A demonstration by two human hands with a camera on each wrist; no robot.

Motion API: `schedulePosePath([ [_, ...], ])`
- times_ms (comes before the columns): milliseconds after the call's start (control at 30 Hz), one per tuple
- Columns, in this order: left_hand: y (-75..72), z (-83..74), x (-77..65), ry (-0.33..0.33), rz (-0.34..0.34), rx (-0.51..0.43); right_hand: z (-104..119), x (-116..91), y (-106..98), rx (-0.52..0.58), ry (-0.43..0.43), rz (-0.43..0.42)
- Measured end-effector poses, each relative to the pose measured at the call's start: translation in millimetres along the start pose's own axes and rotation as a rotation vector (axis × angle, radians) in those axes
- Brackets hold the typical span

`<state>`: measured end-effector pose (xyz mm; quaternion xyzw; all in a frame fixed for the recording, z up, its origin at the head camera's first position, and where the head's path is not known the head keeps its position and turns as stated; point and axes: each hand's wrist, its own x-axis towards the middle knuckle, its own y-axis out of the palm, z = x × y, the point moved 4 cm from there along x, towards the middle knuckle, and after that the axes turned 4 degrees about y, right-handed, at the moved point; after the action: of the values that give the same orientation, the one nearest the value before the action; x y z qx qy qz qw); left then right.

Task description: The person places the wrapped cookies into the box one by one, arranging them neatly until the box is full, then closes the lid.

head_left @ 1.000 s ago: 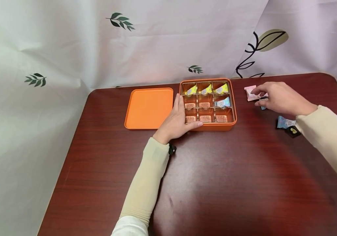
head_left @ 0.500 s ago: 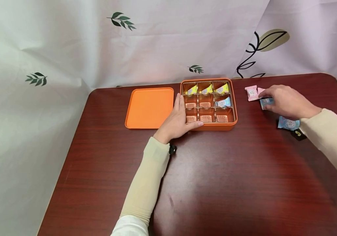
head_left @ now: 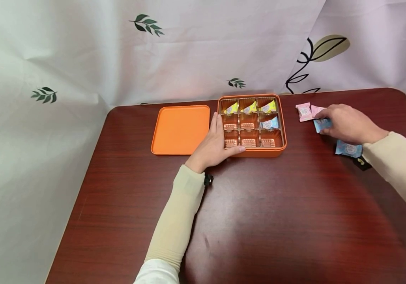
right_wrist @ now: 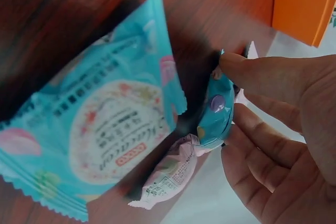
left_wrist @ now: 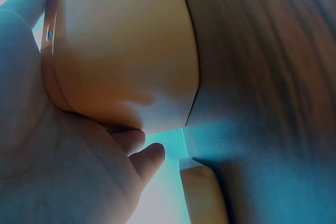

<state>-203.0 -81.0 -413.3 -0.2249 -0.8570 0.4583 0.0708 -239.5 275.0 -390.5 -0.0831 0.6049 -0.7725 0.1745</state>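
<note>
My right hand [head_left: 352, 124] pinches a small blue wrapped macaron packet [right_wrist: 218, 111] between thumb and fingers, low over the table. Two pink packets [head_left: 304, 112] lie beside it, one partly behind the fingers. Under the right wrist is another blue packet [head_left: 348, 149], printed "Macaron", large in the right wrist view. My left hand [head_left: 210, 145] rests against the front left corner of an orange box [head_left: 259, 153], fingers straight along its side, thumb along the front. Inside, a compartment tray holds three yellow packets [head_left: 249, 107] across the back and a blue packet [head_left: 269, 123] in the middle row's right compartment.
An orange lid [head_left: 179, 130] lies flat on the dark red table [head_left: 259, 221], left of the box. A patterned cloth [head_left: 188, 51] hangs behind the table's back edge. Something black [head_left: 362, 163] lies by the right sleeve.
My right hand has shifted slightly right and toward me, from near the pink packets onto the blue packet, and its fingers have closed on it. The left hand and box stay put.
</note>
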Motion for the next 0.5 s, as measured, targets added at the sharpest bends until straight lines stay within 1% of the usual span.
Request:
schedulePosePath([
  [333, -0.7, -1.4, -0.3, -0.001, 0.005, -0.005, -4.1, 0.7, 3.6, -0.012, 0.019, 0.026],
  [500, -0.5, -0.5, -0.7, -0.012, 0.009, -0.015, -2.2, 1.6, 3.2, -0.001, 0.002, 0.023],
])
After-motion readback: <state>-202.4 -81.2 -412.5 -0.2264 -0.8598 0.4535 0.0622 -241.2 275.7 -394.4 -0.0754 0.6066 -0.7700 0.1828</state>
